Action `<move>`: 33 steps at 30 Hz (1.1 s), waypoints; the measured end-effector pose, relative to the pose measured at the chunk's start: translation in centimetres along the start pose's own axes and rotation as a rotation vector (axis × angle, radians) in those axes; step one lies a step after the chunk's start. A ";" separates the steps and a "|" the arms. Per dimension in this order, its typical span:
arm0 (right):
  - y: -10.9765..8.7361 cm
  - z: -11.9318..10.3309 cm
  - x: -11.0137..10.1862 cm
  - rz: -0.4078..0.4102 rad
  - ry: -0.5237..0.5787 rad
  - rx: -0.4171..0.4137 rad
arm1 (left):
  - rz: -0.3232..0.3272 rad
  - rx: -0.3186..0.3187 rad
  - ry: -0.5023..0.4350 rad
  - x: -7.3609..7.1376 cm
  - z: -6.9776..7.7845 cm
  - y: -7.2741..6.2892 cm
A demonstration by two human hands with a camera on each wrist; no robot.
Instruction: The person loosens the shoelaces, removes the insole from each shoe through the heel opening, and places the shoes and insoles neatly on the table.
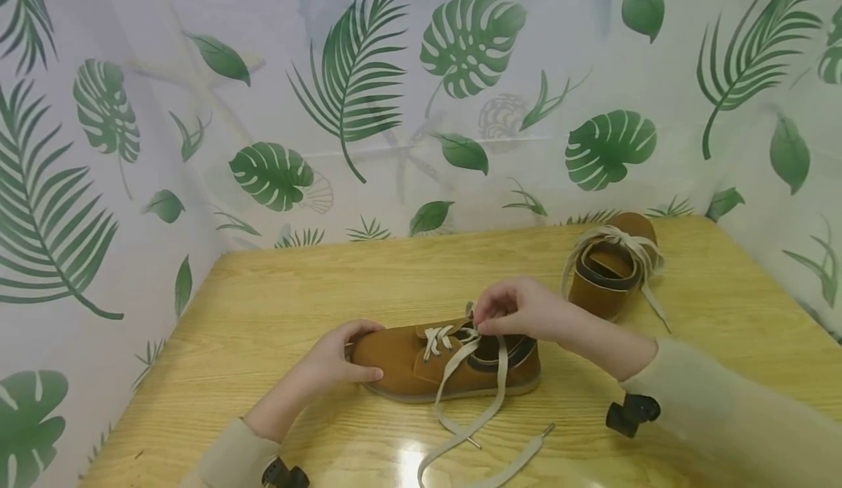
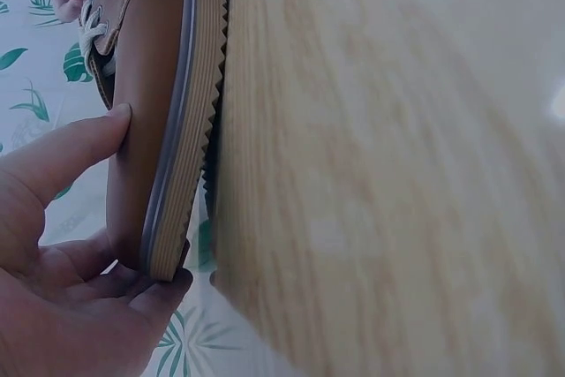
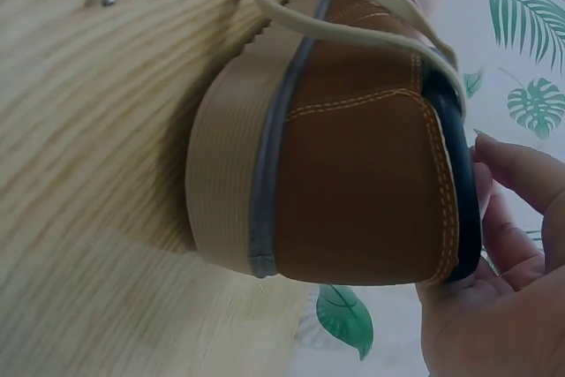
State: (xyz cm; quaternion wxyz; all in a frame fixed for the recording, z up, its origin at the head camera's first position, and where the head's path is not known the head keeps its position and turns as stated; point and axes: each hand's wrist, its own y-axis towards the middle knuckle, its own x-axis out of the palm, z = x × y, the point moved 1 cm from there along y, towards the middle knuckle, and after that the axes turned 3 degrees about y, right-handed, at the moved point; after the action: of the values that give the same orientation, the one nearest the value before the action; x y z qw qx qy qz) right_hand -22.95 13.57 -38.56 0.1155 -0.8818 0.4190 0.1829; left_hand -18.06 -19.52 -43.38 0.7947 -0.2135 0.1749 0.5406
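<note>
A brown lace-up shoe (image 1: 395, 360) stands sole-down on a wooden table (image 1: 296, 283), toe leftward. The left hand (image 1: 329, 356) grips the toe; the right hand (image 1: 520, 309) pinches the cream shoelace (image 1: 503, 364) near the dark collar (image 3: 468, 218). The shoe looks light, its sole (image 2: 187, 147) stiffer than its upper (image 3: 353, 183); toe or heel should offer firm hold, the limp lace a fingertip pinch.

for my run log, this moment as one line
left hand: grips front shoe by toe; right hand: at lace, hold unclear; second shoe: farther back
</note>
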 end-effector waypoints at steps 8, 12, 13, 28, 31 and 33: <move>-0.2 -0.3 0.6 0.047 -0.141 -0.067 | -0.006 0.002 0.002 -0.1 -0.1 0.0; -0.2 -0.3 0.8 0.061 -0.161 -0.068 | -0.006 -0.003 0.006 -0.2 -0.1 0.0; -0.2 -0.3 0.9 0.066 -0.164 -0.064 | -0.005 -0.003 0.006 -0.2 0.0 0.0; -0.6 -0.4 2.2 0.194 -0.473 -0.181 | -0.018 -0.004 -0.008 -0.5 0.3 0.0; -0.6 -0.5 2.0 0.181 -0.460 -0.188 | -0.022 0.000 -0.002 -0.6 0.5 -0.1; -0.5 -0.5 1.8 0.160 -0.408 -0.185 | -0.023 0.001 0.002 -0.6 0.6 -0.1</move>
State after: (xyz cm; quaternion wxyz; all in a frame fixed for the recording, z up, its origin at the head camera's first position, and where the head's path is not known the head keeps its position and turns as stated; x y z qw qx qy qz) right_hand -21.38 12.47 -38.79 0.1017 -0.7974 0.4372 0.4033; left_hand -18.15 -19.68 -42.57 0.8009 -0.2158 0.1732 0.5311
